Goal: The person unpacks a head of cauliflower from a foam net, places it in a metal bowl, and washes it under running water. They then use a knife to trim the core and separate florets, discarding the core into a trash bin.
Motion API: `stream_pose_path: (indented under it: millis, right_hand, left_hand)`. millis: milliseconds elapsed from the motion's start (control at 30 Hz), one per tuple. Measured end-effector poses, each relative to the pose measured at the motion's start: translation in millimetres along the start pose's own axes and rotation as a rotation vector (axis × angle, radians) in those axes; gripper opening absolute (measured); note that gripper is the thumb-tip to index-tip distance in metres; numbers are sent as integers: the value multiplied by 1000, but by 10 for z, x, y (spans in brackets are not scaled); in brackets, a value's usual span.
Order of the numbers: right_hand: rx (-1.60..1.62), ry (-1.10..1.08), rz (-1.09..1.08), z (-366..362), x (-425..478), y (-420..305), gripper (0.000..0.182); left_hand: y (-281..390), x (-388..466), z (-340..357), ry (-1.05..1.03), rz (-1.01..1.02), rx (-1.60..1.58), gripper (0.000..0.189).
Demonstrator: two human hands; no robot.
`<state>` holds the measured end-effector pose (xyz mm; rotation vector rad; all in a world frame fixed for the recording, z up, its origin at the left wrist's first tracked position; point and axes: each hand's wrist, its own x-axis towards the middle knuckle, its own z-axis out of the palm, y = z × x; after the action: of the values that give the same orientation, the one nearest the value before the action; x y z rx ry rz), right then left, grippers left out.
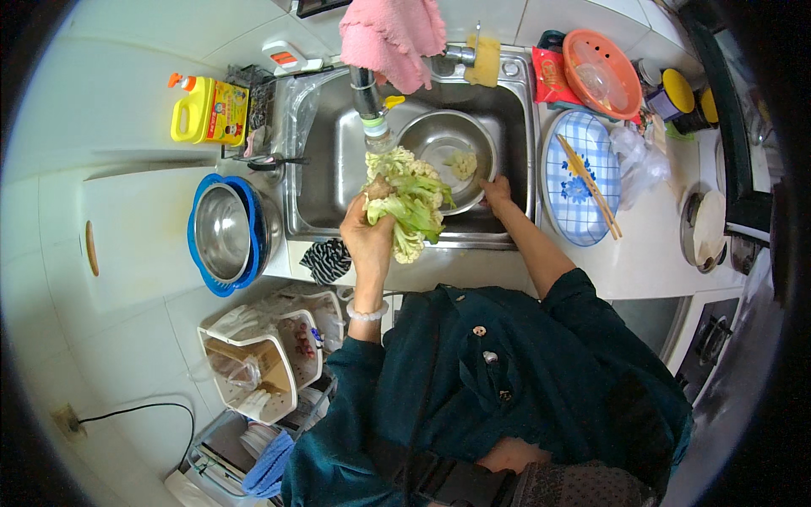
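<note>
My left hand [369,231] grips a large head of cauliflower [415,215] by its stem side, with green leaves still on it. It is held over the front of a stainless steel sink [326,184]. Inside the sink is a round metal basin [485,142] with one cauliflower floret [463,164] at its bottom. At the basin's right rim is my right hand [497,193], its fingers partly hidden by the rim. The tap's spout [375,127], fitted with a clear nozzle, ends just above the cauliflower.
A pink cloth [394,38] hangs over the tap. Right of the sink lie a blue-checked oval plate [573,218] with chopsticks [589,187] across it and an orange colander [624,95]. Stacked basins [222,231] and a yellow jug [209,111] stand at left. A striped cloth [325,260] lies at the counter's front.
</note>
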<state>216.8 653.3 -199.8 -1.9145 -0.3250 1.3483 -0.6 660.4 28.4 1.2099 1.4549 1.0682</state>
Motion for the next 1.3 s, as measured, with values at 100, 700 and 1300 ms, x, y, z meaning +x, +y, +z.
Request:
stream_pose_path:
  millis: [100, 700, 1300]
  right_hand:
    - [-107, 85, 98, -100, 312, 235, 16]
    - [-184, -55, -638, -523, -1258, -656, 27]
    - [-179, -115, -785, -238, -1538, -1430, 17]
  left_hand:
    - [-26, 60, 137, -51, -11, 2, 38]
    - [-188, 223, 286, -183, 46, 27, 36]
    - [-329, 545, 299, -285, -139, -73, 22]
